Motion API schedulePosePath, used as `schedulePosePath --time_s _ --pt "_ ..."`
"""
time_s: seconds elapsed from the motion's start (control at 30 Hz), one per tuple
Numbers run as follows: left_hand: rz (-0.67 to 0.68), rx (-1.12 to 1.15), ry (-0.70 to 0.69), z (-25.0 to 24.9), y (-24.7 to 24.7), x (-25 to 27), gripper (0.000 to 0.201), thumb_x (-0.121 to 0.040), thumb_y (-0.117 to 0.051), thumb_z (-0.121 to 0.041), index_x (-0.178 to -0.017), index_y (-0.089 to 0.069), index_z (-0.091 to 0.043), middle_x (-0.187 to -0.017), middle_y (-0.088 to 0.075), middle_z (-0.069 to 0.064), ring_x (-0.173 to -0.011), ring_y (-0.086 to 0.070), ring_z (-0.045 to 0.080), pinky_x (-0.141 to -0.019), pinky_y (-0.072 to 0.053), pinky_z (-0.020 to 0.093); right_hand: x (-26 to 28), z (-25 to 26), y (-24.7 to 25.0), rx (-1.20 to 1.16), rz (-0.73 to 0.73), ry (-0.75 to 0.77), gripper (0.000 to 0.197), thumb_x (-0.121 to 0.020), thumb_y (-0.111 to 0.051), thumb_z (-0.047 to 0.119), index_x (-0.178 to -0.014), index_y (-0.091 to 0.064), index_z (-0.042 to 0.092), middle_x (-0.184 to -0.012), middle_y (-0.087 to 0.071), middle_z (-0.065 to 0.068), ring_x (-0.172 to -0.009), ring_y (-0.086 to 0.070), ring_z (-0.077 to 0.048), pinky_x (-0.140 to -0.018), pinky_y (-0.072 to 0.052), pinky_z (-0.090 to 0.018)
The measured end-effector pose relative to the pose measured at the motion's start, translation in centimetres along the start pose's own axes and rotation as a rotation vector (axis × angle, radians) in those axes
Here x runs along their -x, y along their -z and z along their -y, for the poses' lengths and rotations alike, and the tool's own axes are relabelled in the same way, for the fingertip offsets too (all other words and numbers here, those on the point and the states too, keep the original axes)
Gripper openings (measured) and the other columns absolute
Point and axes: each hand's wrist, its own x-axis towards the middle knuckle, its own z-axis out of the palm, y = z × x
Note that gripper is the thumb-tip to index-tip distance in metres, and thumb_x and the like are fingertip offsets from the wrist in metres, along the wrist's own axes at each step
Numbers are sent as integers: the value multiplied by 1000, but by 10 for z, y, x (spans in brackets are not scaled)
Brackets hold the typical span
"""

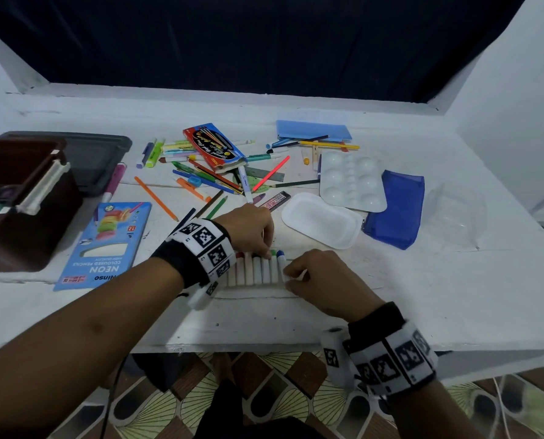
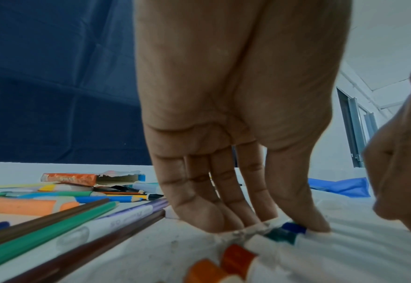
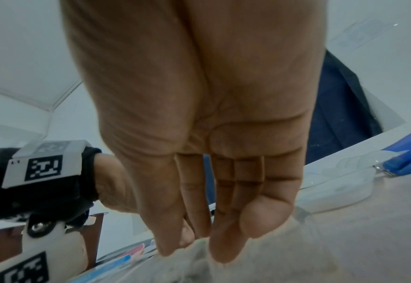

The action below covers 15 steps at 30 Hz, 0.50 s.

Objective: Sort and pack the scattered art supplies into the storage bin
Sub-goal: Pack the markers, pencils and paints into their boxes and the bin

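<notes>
A row of white markers [image 1: 254, 274] with coloured caps lies near the table's front edge, seemingly in a clear sleeve. My left hand [image 1: 269, 253] reaches over it, and its straight fingers press down on the capped ends [image 2: 284, 231]. At the row's right end my right hand [image 1: 291, 278] pinches the edge between thumb and fingers; the right wrist view shows only blurred clear plastic under its fingertips [image 3: 223, 249]. The dark brown storage bin [image 1: 26, 201] stands at the left edge, with some items inside. Loose pencils and pens [image 1: 207, 179] lie scattered mid-table.
A grey lid [image 1: 99, 153] lies behind the bin. A blue neon pencil box [image 1: 105, 245] is left of my arm and a red pencil box [image 1: 213, 147] farther back. To the right lie a white palette [image 1: 351, 182], white tray [image 1: 321, 220] and blue pouch [image 1: 397, 210].
</notes>
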Motion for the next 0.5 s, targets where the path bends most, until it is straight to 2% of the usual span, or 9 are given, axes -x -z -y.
schedulePosePath --time_s 0.13,0.23,0.37,0.5 --pt "-1 3 -16 1 0 -1 16 -75 -82 -30 -79 -75 -17 -78 -66 -5 -78 -67 16 -72 -59 35 -7 2 9 47 57 -7 37 -93 -61 26 -128 -62 12 -118 -62 -5 -98 -60 -19 -88 -49 -33" --pt "-3 0 -23 1 0 -2 17 -75 -82 -29 -82 -75 -15 -75 -61 -10 -75 -66 15 -69 -59 33 -12 3 21 43 7 6 33 -92 -64 25 -123 -66 13 -114 -66 -5 -96 -62 -19 -88 -51 -35" --pt "15 26 -16 2 0 -3 16 -78 -81 -26 -84 -74 -13 -75 -63 -5 -66 -67 14 -60 -58 27 -22 6 26 119 -5 51 29 -89 -67 21 -117 -71 14 -108 -68 -5 -93 -62 -20 -83 -51 -34" --pt "5 19 -24 5 -2 -5 16 -74 -83 -28 -80 -75 -16 -76 -66 -5 -74 -68 15 -69 -59 31 -36 3 14 261 70 91 30 -85 -67 22 -113 -69 10 -104 -68 -9 -96 -62 -26 -76 -48 -33"
